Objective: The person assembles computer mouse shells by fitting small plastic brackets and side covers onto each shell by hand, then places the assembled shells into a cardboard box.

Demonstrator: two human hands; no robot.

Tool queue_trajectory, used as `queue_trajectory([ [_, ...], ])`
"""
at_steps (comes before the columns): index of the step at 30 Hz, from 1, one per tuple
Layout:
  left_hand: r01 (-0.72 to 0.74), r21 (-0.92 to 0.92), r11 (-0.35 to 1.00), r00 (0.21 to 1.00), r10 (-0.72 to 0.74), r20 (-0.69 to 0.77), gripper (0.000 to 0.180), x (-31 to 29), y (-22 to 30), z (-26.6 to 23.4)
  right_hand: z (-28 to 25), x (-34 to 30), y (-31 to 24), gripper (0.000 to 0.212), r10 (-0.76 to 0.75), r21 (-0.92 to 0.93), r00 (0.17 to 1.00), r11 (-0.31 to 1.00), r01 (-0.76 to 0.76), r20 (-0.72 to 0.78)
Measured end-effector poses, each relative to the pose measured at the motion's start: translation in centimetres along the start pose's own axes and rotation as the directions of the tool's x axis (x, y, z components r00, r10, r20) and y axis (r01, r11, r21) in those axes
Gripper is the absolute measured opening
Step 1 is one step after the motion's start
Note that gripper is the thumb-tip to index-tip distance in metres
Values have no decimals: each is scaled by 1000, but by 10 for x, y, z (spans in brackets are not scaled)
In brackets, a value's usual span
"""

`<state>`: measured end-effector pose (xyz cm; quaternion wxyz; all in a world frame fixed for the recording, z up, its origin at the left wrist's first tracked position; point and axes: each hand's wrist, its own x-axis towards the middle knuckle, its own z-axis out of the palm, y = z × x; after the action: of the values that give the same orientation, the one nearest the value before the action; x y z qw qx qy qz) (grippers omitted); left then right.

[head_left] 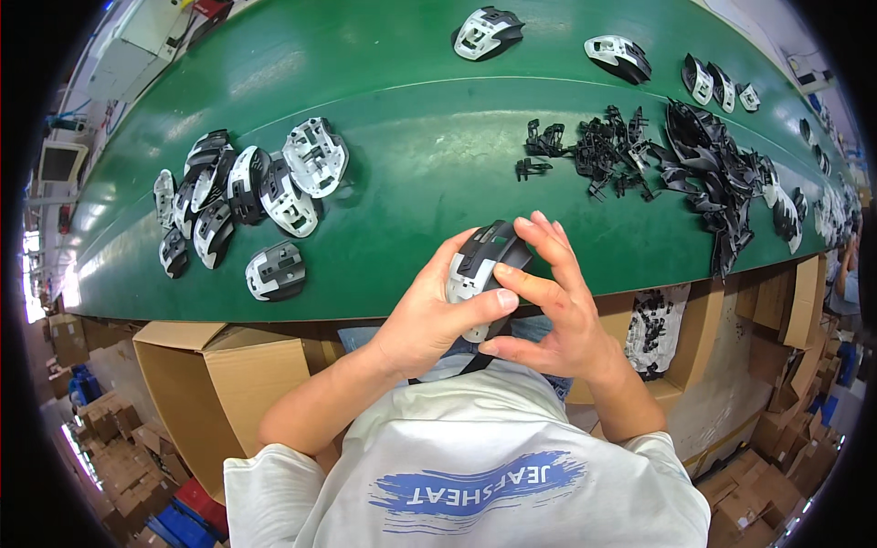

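Just past the near edge of the table, a mouse shell (468, 263) in black and white is held between both of my hands. My left hand (422, 309) wraps its left side, with the thumb across the lower end. My right hand (571, 315) is on the other side, index fingertip pressed against the shell and upper fingers by its far end. Its thumb reaches below the shell. Palms and fingers cover part of the shell. Closest to my left hand on the table lies a single shell (275, 271).
A cluster of shells (245, 183) lies on the green table (411, 183) at left. Small black clips (603, 146) and a heap of black curved parts (713, 183) lie at right. More shells (489, 34) sit along the far side. Cardboard boxes (256, 388) stand below the near edge.
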<state>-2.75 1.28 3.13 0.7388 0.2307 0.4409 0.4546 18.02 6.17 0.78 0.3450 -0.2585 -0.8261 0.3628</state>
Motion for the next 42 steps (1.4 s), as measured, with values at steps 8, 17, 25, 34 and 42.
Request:
queue_trajectory([
  [8, -151, 77, 986, 972, 134, 192, 101, -17, 1, -2, 15, 16, 12, 102, 207, 641, 978, 748, -172, 22],
  [17, -421, 398, 815, 893, 296, 338, 106, -18, -11, -28, 37, 11, 18, 91, -116, 754, 986, 656, -17, 123],
  [25, -606, 375, 702, 785, 451, 424, 106, -18, -11, -21, 40, 18, 20, 95, -200, 891, 980, 446, 81, 10],
  [34, -495, 392, 775, 847, 330, 416, 65, -43, 19, -16, 53, -9, -31, 95, 304, 773, 952, 595, -219, 36],
  [42, -496, 397, 773, 818, 569, -87, 107, -122, -55, -42, 87, -13, -39, 92, 238, 608, 931, 707, -361, 276],
])
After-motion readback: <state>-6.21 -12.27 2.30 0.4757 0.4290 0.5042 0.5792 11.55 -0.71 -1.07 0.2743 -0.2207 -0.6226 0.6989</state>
